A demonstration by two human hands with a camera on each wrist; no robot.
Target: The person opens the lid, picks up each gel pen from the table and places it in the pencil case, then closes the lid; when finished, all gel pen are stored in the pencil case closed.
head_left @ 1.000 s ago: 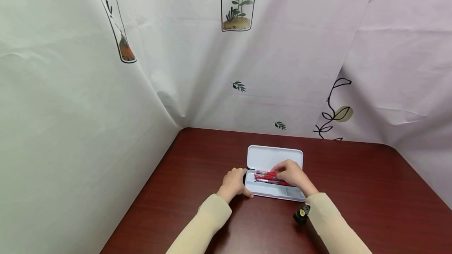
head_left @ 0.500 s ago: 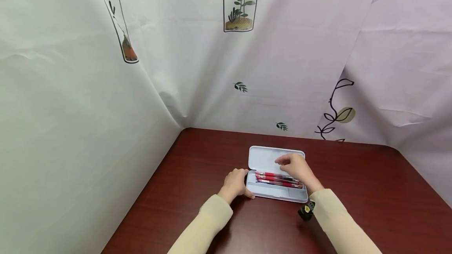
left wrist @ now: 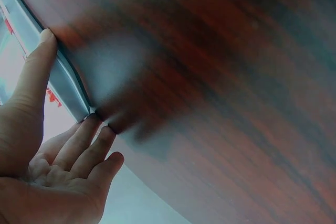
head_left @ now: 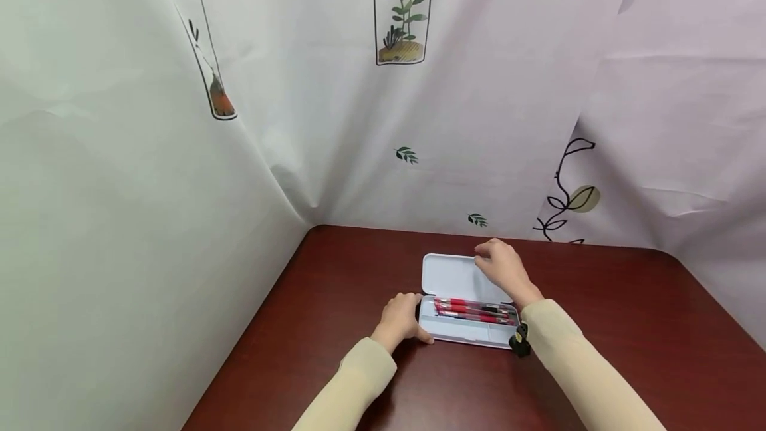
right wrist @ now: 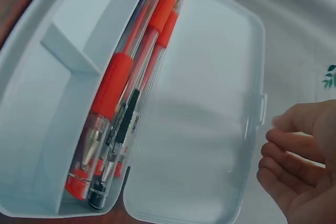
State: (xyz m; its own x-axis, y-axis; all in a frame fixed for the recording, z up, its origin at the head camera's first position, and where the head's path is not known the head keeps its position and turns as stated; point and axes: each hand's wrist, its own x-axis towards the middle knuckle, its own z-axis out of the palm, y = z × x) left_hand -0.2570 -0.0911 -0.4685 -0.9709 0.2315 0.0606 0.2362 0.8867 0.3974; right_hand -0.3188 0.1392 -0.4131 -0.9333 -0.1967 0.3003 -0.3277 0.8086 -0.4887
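A pale pencil case [head_left: 455,332] lies on the table with its lid [head_left: 450,274] swung back. Several red and clear gel pens [head_left: 473,311] lie side by side in its rear long compartment. My left hand [head_left: 399,318] holds the case's left end; in the left wrist view its thumb [left wrist: 34,72] lies along the case wall and its fingertips meet the corner. Up at the lid's far right edge is my right hand [head_left: 504,268], fingers loosely bent and holding nothing. The right wrist view has a small gap between its fingertips and the lid's latch tab [right wrist: 263,109].
The front part of the case has a divider [right wrist: 71,51]. Around the case spreads a dark red wooden table [head_left: 335,271]. White patterned cloth [head_left: 359,171] hangs behind it and along the left side. A small black device [head_left: 519,340] hangs at my right wrist.
My right hand has left the pens and moved up and back to the lid's far edge, uncovering the pens. The left hand stays at the case's left end.
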